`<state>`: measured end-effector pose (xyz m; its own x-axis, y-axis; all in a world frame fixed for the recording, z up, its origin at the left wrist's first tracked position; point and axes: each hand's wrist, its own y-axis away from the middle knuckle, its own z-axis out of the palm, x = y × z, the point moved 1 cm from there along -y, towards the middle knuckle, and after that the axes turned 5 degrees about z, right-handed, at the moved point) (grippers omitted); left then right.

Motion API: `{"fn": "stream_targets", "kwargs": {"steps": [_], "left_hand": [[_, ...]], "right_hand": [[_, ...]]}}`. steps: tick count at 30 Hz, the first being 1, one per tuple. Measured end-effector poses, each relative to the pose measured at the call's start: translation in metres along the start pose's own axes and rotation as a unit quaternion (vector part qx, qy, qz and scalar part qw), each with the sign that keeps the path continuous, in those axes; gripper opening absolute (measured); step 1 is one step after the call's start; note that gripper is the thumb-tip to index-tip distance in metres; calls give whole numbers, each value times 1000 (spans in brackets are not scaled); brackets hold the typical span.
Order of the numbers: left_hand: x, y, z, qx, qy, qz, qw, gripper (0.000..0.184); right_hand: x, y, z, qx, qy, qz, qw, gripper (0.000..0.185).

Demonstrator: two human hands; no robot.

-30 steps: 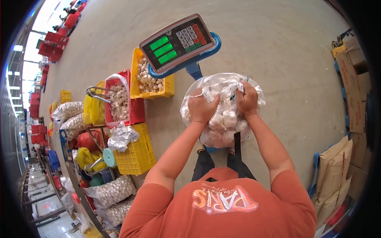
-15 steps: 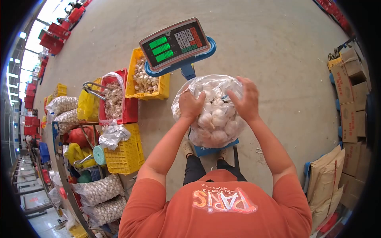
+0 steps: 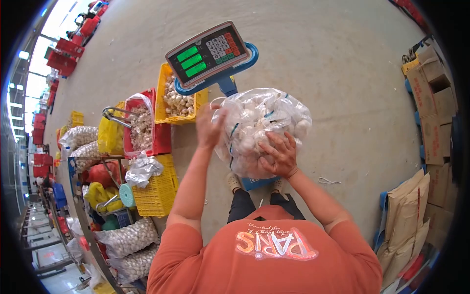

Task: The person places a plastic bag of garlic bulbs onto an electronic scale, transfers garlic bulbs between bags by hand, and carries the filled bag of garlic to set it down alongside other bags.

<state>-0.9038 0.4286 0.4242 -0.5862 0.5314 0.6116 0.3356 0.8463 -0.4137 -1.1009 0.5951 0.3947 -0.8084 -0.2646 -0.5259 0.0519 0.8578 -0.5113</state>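
- The clear bag of garlic [image 3: 249,134] sits on the scale [image 3: 257,184], covering nearly all of its blue platform; only the near edge peeks out, between the person's shoes [image 3: 233,182].
- The left hand [image 3: 211,126] is up at the bag's left side, blurred; from here I can't make out how far its fingers are parted or whether they have hold of the plastic.
- The right hand [image 3: 280,156] lies on the near part of the bag, fingers spread and a little bent, against the plastic without gripping it.
- Past the bag, at the scale's far edge, a blue post [image 3: 227,86] carries the display [image 3: 205,54], its three readouts glowing green.
- Left of the scale stand a yellow crate [image 3: 169,119] and a red crate [image 3: 162,137], both holding garlic.
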Motion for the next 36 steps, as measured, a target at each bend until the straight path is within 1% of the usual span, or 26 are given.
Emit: {"fn": "stream_targets", "kwargs": {"steps": [2,3,4,5,7,10,12,13,14,16,18,19,21,22,24,25,26,27,28,29,30,31,32,33,35,36], "left_hand": [[-44,10,-10,6,39,-45,998,37],[-84,25,2,-51,106,-116,986,39],[-81,38,12,-64,267,-238,931,41],[-67,56,27,-76,418,-348,836,42],[-41,79,46,40,552,-440,707,47],[-49,100,64,46,608,-414,676,41],[-50,111,79,45,501,-329,799,34],[-54,119,81,23,474,-323,819,34],[-49,119,80,23,474,-326,818,34],[-26,113,76,97,534,-359,760,34],[-22,109,73,89,524,-312,788,36],[-35,109,77,56,388,-257,883,38],[-28,99,72,119,460,-246,845,38],[-21,91,62,88,465,-274,837,40],[-1,76,43,126,637,-347,676,44],[-71,97,71,173,582,-394,690,51],[-65,93,65,167,581,-395,691,51],[-47,82,47,242,448,-347,788,50],[-24,70,25,311,299,-286,856,49],[11,57,1,290,175,-167,926,49],[46,47,-21,261,44,-44,963,49],[66,44,-35,196,-28,72,978,51],[81,40,-41,102,-56,155,981,53],[96,39,-41,4,-80,237,968,55],[118,32,-29,-107,-79,273,953,60],[118,28,-20,-139,-35,249,958,62]], "right_hand": [[5,-4,0,7,4,-1,1000,44],[7,-5,1,9,2,-1,1000,44],[9,-7,2,11,-1,-2,1000,45],[12,-9,2,11,-2,-7,1000,45],[18,-12,1,-1,-19,-17,1000,45],[26,-16,-3,-18,-34,-40,998,45],[33,-14,-4,-26,-46,-48,997,45],[36,-13,-3,-27,-55,-53,997,44],[35,-15,-5,-26,-51,-58,997,44],[34,-19,-5,-35,-64,-52,996,43],[35,-22,-3,-41,-73,-51,995,42],[35,-26,-2,-38,-73,-51,995,43],[34,-30,0,-51,-62,-42,996,47],[31,-30,0,-47,-57,-38,997,47],[25,-28,-1,7,-9,7,1000,51],[23,-20,-1,25,18,31,999,56],[22,-11,-2,28,20,36,999,56],[24,-2,-4,64,40,71,995,57],[27,7,-5,100,60,105,988,58],[30,15,-5,108,74,132,983,60],[33,19,2,104,73,132,983,60],[34,24,9,120,65,162,977,60],[33,28,13,136,57,194,970,59],[33,27,14,132,56,198,970,59],[33,27,13,114,44,168,978,58],[34,29,12,112,40,162,980,58]]}}
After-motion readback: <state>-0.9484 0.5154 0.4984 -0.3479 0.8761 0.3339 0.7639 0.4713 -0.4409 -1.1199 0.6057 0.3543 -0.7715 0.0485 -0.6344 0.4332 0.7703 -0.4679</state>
